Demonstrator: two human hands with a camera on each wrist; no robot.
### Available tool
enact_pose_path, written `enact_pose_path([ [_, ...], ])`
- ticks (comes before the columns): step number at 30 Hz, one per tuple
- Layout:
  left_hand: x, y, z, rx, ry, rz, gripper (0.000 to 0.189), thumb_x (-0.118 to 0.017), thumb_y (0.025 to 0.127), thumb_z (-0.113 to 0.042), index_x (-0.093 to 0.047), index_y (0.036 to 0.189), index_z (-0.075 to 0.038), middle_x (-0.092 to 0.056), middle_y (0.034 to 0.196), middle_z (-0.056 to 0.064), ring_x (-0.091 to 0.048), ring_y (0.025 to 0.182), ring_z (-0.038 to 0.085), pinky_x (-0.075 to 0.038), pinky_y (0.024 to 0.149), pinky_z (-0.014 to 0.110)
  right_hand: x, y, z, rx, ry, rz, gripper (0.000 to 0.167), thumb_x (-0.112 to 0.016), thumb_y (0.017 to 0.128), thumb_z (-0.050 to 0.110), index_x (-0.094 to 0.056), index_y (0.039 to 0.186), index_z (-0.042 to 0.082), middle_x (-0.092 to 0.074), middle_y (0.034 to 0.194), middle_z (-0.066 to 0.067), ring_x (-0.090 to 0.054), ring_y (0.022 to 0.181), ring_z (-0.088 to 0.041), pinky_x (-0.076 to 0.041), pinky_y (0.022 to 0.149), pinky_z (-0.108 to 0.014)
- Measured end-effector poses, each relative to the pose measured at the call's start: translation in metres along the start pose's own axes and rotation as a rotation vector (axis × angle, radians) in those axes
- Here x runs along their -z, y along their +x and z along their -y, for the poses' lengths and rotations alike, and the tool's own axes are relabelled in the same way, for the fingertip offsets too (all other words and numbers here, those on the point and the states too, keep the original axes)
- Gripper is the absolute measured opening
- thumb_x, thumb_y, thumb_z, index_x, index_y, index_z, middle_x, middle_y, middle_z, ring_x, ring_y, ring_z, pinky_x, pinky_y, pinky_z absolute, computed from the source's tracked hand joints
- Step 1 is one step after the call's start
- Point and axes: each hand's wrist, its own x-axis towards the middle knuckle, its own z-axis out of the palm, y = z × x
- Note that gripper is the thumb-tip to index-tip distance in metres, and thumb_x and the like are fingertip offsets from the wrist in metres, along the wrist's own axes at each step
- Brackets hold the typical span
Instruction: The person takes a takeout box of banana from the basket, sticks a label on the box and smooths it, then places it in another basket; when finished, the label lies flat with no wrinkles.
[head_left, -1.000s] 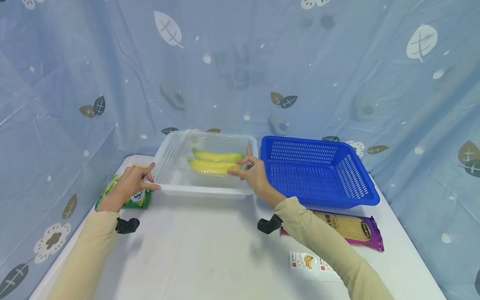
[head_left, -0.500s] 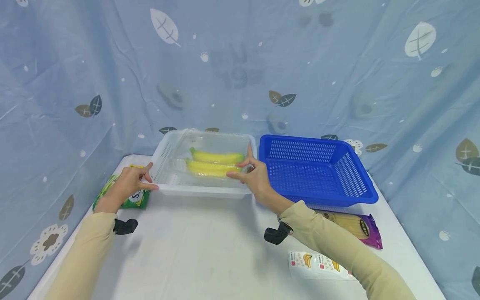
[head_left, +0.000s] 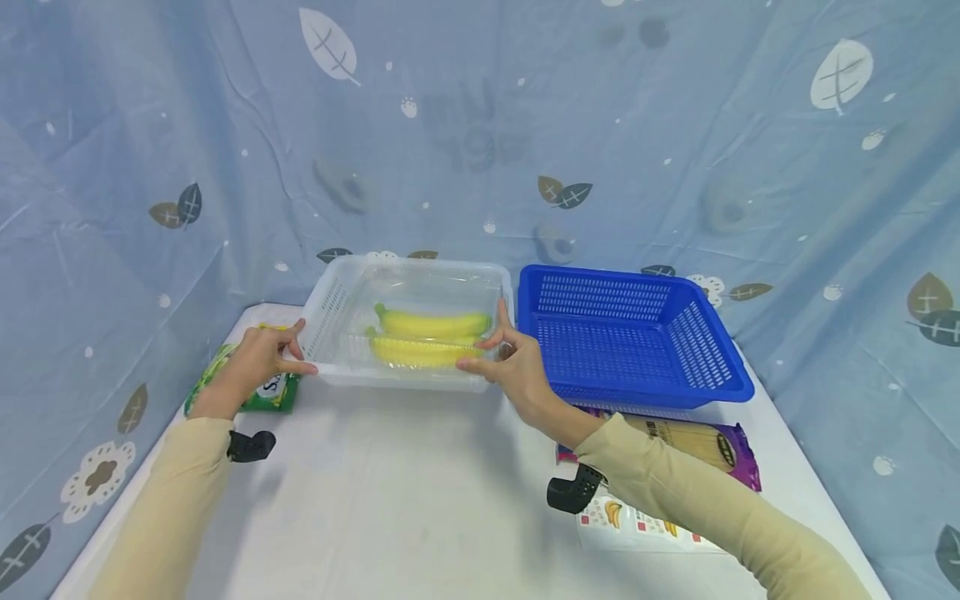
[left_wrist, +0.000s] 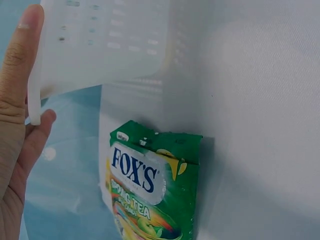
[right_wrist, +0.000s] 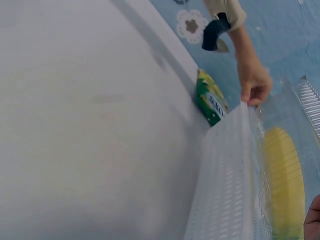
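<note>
A white plastic basket [head_left: 397, 378] stands at the back, and a clear plastic container [head_left: 442, 287] sits inside it with two yellow bananas [head_left: 433, 324], one in front of the other. My left hand [head_left: 262, 360] grips the basket's left front corner, thumb and fingers on either side of the rim [left_wrist: 34, 100]. At the right end, my right hand [head_left: 519, 368] pinches the container, its thumb over the front banana. In the right wrist view, a banana [right_wrist: 284, 180] shows through the clear plastic, and only part of a finger [right_wrist: 313, 220] is visible.
A blue basket [head_left: 705, 354] stands right of the white one. A noodle packet [head_left: 693, 442] and a banana-picture sticker sheet [head_left: 637, 529] lie before it, partly under the right forearm. A green Fox's candy bag [left_wrist: 150, 180] lies beside the left hand.
The clear container has sunk lower into the white basket, and the bananas have shifted slightly towards the front. My right forearm has swung outward to the right; the left hand keeps its grip on the corner.
</note>
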Motion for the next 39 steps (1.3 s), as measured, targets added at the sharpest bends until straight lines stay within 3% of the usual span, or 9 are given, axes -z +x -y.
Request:
enact_pose_path([
  [10, 0.002, 0.002, -0.003, 0.034, -0.017, 0.024, 0.028, -0.084, 0.072, -0.025, -0.06, 0.067, -0.011, -0.042, 0.14, 0.024, -0.023, 0.049, 0.013, -0.028, 0.047, 0.026, 0.0, -0.017, 0.003, 0.0, -0.02, 0.007, 0.028, -0.084, 0.072, 0.006, -0.064, 0.088, -0.002, -0.024, 0.155, 0.015, -0.03, 0.059, -0.01, -0.029, 0.049, -0.018],
  [15, 0.002, 0.002, -0.004, 0.063, -0.018, 0.033, 0.026, -0.083, 0.073, -0.022, -0.06, 0.067, -0.011, -0.041, 0.141, 0.023, -0.024, 0.051, 0.015, -0.029, 0.048, 0.027, -0.004, -0.031, 0.004, -0.007, 0.01, 0.006, 0.027, -0.084, 0.071, 0.005, -0.063, 0.086, -0.003, -0.024, 0.155, 0.013, -0.032, 0.071, -0.016, -0.029, 0.048, -0.018],
  [18, 0.003, 0.002, -0.004, 0.068, -0.018, 0.037, 0.026, -0.083, 0.074, -0.02, -0.06, 0.067, -0.01, -0.041, 0.142, 0.024, -0.025, 0.052, 0.015, -0.029, 0.049, 0.027, -0.006, -0.04, 0.005, -0.002, 0.022, 0.008, 0.026, -0.084, 0.072, 0.004, -0.062, 0.085, -0.003, -0.024, 0.155, 0.012, -0.042, 0.087, -0.016, -0.031, 0.048, -0.018],
  [21, 0.003, 0.002, -0.004, 0.068, -0.021, 0.042, 0.026, -0.083, 0.075, -0.019, -0.06, 0.067, -0.01, -0.04, 0.142, 0.024, -0.024, 0.051, 0.015, -0.03, 0.048, 0.027, -0.007, -0.048, 0.004, 0.002, 0.017, 0.007, 0.026, -0.083, 0.073, 0.005, -0.061, 0.084, -0.002, -0.024, 0.155, 0.012, -0.044, 0.09, -0.019, -0.032, 0.048, -0.017],
  [30, 0.004, 0.0, -0.001, 0.05, 0.007, 0.03, 0.024, -0.083, 0.073, -0.021, -0.062, 0.066, -0.011, -0.042, 0.14, 0.025, -0.025, 0.051, 0.015, -0.029, 0.048, 0.027, -0.009, -0.069, 0.003, -0.008, 0.018, 0.026, 0.026, -0.085, 0.071, 0.005, -0.062, 0.081, -0.001, -0.026, 0.155, 0.009, -0.034, 0.061, -0.012, -0.03, 0.045, -0.018],
  [39, 0.002, 0.003, -0.001, 0.045, -0.004, 0.027, 0.025, -0.084, 0.072, -0.025, -0.063, 0.065, -0.012, -0.044, 0.14, 0.023, -0.024, 0.046, 0.014, -0.028, 0.045, 0.026, -0.007, -0.093, 0.005, -0.071, 0.032, 0.035, 0.029, -0.086, 0.068, 0.005, -0.062, 0.081, -0.004, -0.028, 0.154, 0.009, -0.034, 0.055, -0.009, -0.031, 0.045, -0.018],
])
